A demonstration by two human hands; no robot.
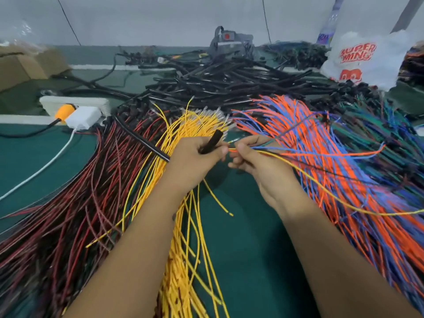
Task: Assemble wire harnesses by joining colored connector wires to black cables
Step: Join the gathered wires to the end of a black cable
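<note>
A short black cable (212,142) is gripped in the curled fingers of the left hand (195,157), its free end pointing far and right. A small gathered set of colored wires (263,150), yellow, orange, blue and green, is pinched in the right hand (254,161), their tips brought just beside the cable's near end. The joining appears only begun. Much is judged left: a heap of black cables (220,83) is seen on the far table (241,237), with fans of yellow wires (183,226), red and black wires (75,191) and orange and blue wires (332,161).
</note>
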